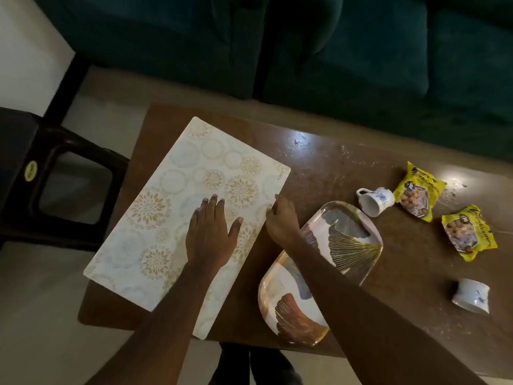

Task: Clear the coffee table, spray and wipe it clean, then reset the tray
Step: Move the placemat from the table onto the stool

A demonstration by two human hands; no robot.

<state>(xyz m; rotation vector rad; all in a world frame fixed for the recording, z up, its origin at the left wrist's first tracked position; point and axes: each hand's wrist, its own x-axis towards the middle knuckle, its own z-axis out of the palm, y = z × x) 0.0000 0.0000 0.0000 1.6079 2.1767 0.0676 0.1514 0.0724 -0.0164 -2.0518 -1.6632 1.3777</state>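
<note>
Squarely on the left half of the brown coffee table [347,162] lies a pale placemat [172,195] printed with gold floral rounds. It is turned at a slant, and its lower corner reaches the table's near edge. The left hand [209,234] rests flat on the mat near its right side, palm down, fingers straight and spread, holding nothing. The right hand [281,220] is at the mat's right edge with its fingers curled onto that edge, gripping it.

Just right of the mat, in the lower centre of the frame, sits the oval tray [349,234], white with gold-lined fan-shaped leaves. It holds nothing, and the right forearm crosses above its left part. A white cup [374,201] with a blue flower lies on its side just beyond the tray's upper end, mouth toward the camera. A yellow snack packet [417,191] lies just to the right of that cup, and a second packet [469,236] lies below that one. A second cup [470,295] lies tipped over toward the lower right, well apart from the tray. Pale flecks and smears mark the tabletop near its far edge.

Across the top of the frame runs a dark green sofa [361,65], and at the left edge stands a dark stool [41,162] on a light floor.
</note>
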